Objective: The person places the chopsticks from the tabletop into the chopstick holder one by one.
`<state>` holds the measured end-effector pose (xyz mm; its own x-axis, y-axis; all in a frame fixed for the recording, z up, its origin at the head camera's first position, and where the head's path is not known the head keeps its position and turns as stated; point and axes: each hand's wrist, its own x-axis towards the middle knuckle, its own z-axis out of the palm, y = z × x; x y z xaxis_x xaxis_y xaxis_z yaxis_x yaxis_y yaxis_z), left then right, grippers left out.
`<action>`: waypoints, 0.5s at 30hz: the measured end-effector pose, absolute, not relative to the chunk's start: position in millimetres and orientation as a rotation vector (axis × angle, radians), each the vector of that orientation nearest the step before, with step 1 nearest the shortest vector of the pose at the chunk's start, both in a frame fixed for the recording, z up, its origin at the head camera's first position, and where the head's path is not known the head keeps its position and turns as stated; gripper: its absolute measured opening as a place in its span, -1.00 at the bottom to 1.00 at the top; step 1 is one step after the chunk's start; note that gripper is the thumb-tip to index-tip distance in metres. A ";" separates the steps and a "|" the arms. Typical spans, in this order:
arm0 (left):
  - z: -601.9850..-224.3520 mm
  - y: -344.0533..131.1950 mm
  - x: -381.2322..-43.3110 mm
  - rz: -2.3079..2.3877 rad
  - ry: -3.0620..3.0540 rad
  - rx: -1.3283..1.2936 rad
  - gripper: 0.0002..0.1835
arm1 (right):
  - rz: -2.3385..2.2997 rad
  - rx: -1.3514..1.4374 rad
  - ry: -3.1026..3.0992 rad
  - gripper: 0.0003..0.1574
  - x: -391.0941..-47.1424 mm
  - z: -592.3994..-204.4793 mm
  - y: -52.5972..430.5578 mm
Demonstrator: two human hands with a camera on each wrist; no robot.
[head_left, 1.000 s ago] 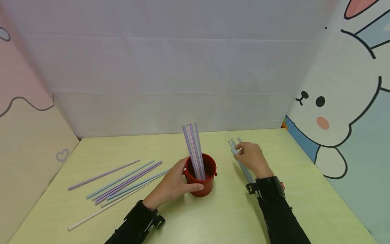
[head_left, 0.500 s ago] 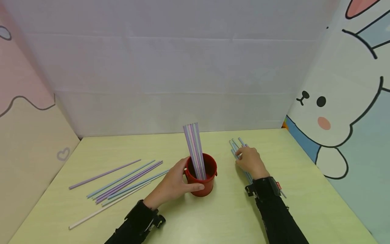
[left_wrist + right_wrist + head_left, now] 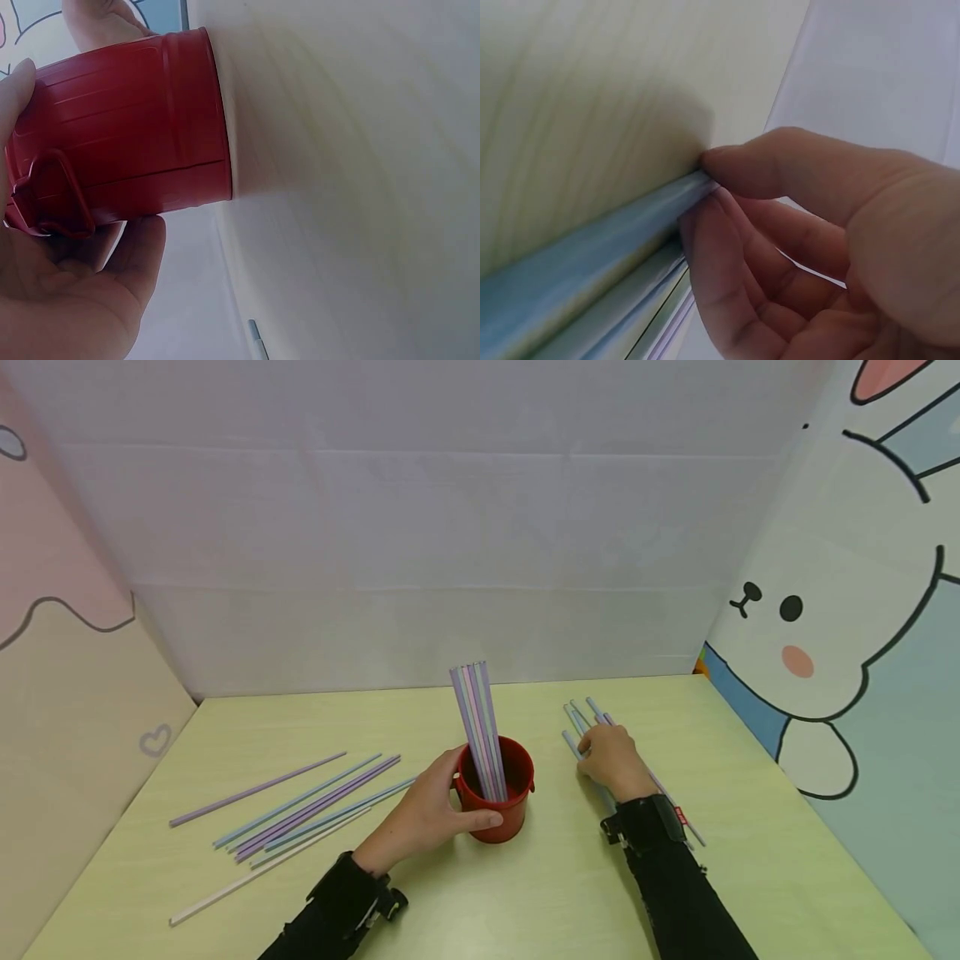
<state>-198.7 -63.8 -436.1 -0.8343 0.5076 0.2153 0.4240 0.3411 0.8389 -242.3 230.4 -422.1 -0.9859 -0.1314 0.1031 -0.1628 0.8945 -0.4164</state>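
Observation:
My left hand grips a small red metal bucket, its fingers and thumb curled round the side. The bucket stands upright on the table, and a bundle of pastel straws leans inside it. In the left wrist view the bucket's wall and handle lug are close up. At the right, my right hand is low over several loose straws. Its thumb and index finger pinch a light blue straw in the right wrist view. The wrist and sleeve hide part of these straws.
Several purple, blue and white straws lie slanted on the left of the pale yellow table. A white backdrop rises behind the table. Printed panels stand at both sides, with a cartoon rabbit on the right one.
My right hand has lowered onto the straws and come slightly nearer. The pinched blue straw has shifted a little to the left, apart from the others. My left hand and the bucket stay put.

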 end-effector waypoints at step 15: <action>-437.8 -63.5 -200.1 1.530 2.502 0.887 -0.12 | 0.836 0.424 -2.840 -0.78 -231.9 -397.8 224.4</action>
